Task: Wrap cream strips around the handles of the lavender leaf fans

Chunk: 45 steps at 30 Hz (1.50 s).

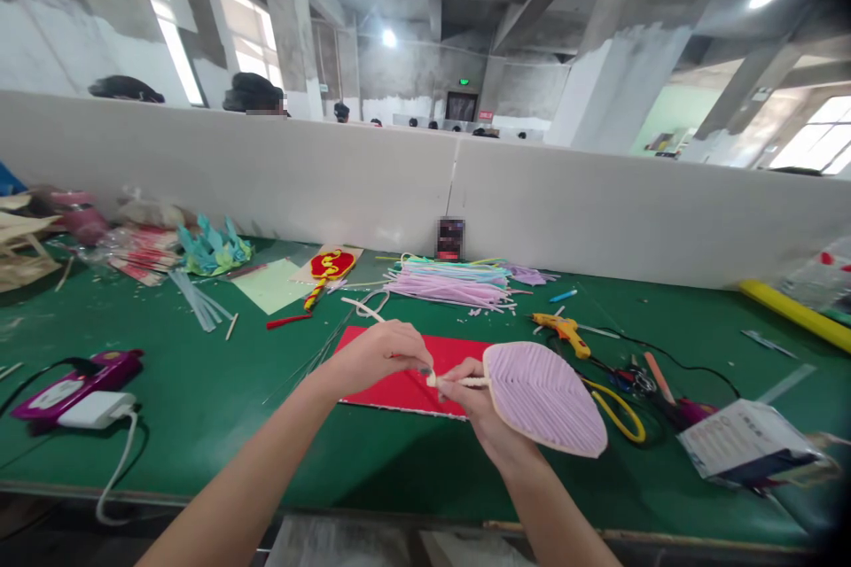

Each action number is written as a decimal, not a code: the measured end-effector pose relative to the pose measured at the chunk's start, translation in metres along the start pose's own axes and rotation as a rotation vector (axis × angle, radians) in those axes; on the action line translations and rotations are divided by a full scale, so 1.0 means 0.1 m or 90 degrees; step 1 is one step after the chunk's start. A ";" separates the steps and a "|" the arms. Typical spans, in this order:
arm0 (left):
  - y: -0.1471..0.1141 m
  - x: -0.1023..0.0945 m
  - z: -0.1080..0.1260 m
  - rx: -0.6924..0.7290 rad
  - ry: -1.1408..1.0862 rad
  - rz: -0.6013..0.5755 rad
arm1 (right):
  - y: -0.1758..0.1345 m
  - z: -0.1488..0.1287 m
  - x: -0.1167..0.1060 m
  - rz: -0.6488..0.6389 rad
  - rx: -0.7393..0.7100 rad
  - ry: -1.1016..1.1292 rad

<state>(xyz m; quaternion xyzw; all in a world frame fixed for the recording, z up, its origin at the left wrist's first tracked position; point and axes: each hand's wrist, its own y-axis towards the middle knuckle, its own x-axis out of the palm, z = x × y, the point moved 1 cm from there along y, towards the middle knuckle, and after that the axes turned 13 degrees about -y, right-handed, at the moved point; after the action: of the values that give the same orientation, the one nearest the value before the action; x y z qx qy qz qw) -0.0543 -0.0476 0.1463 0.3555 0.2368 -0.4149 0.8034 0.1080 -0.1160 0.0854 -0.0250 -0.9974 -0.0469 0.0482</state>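
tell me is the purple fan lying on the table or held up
Held up. The right hand grips the fan by its handle, its face above the table, while the left hand pinches the handle's end.

Right hand (480, 412) holds a lilac leaf-shaped fan (543, 399) by its pale stem; left hand (378, 356) pinches the stem end with its fingers (421, 368). Both are above a red sheet (405, 385) on the green counter (199, 390). Yellow glue gun (562, 332) lies far right; lilac sticks (452, 288) lie beyond.
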 end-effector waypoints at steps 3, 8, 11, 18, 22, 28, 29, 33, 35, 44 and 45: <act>-0.01 0.14 -0.03 -0.032 -0.063 0.043 | 0.01 0.01 -0.01 -0.011 -0.002 0.089; -0.02 0.39 0.08 -0.099 0.010 0.130 | 0.04 0.05 -0.04 0.062 -0.018 0.176; -0.01 0.52 0.17 -0.138 0.075 0.169 | 0.05 0.06 -0.05 0.136 -0.064 0.148; 0.07 0.74 0.31 -0.261 0.252 0.244 | 0.08 0.12 -0.07 0.322 -0.171 -0.037; 0.11 0.76 0.36 -0.298 0.332 0.218 | 0.07 0.14 -0.05 0.366 -0.192 -0.129; 0.09 0.72 0.37 -0.305 0.385 0.170 | -0.02 0.01 -0.01 0.330 -0.263 -0.192; 0.09 0.72 0.38 -0.305 0.387 0.163 | -0.02 -0.01 -0.02 0.327 -0.274 -0.197; 0.09 0.70 0.38 -0.292 0.372 0.141 | -0.01 -0.02 -0.03 0.321 -0.317 -0.173; 0.09 0.69 0.37 -0.277 0.360 0.136 | 0.01 0.00 -0.03 0.333 -0.313 -0.156; 0.06 0.45 0.37 -0.161 0.469 0.002 | 0.11 0.04 -0.08 0.335 -0.202 -0.190; 0.06 0.41 0.38 -0.135 0.480 -0.007 | 0.13 0.04 -0.09 0.331 -0.205 -0.190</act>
<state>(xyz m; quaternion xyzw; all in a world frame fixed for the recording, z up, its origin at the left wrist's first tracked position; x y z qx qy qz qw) -0.0236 -0.0949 0.1454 0.3968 0.5586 -0.2331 0.6900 0.1169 -0.1031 0.0813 -0.2921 -0.9336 -0.1861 -0.0922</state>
